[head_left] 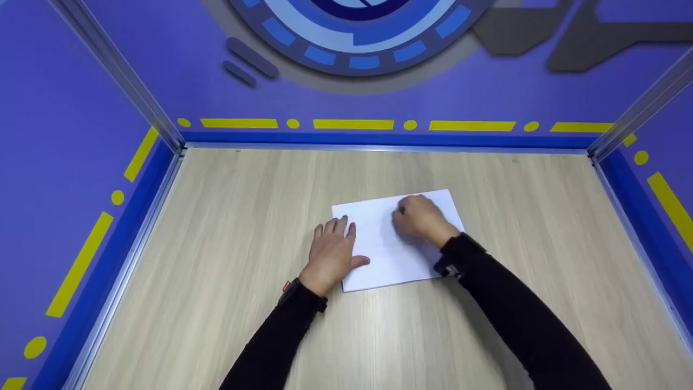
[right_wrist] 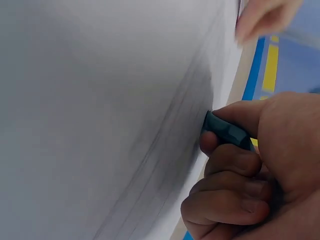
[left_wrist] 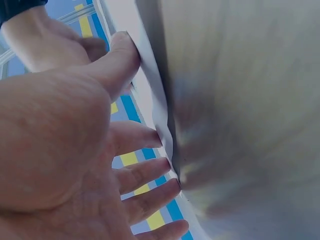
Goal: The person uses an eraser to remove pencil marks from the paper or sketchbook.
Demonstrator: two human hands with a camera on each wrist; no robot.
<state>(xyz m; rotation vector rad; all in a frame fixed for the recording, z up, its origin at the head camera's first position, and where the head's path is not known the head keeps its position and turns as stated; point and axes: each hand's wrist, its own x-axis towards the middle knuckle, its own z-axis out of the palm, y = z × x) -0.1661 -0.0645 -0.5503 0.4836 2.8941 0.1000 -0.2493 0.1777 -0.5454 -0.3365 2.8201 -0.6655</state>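
A white sheet of paper (head_left: 373,271) lies slightly turned on the wooden table. My left hand (head_left: 331,252) rests flat on its left edge, fingers spread and thumb reaching onto the sheet. In the left wrist view the paper's edge (left_wrist: 159,102) ripples a little beside the fingertips. Over the right half of the sheet, my right hand (head_left: 422,218) is curled and pinches a small dark teal block that looks like an eraser (right_wrist: 227,132) between thumb and fingers. Its end is right at the paper surface. Faint grey lines (right_wrist: 155,142) run across the paper beside it.
The pale wooden tabletop (head_left: 243,216) surrounds the paper. Blue panels with yellow dashes enclose it at the back (head_left: 352,103) and both sides, with metal rails (head_left: 379,147) along the table's edges. Both wrists wear dark bands over black sleeves (head_left: 520,309).
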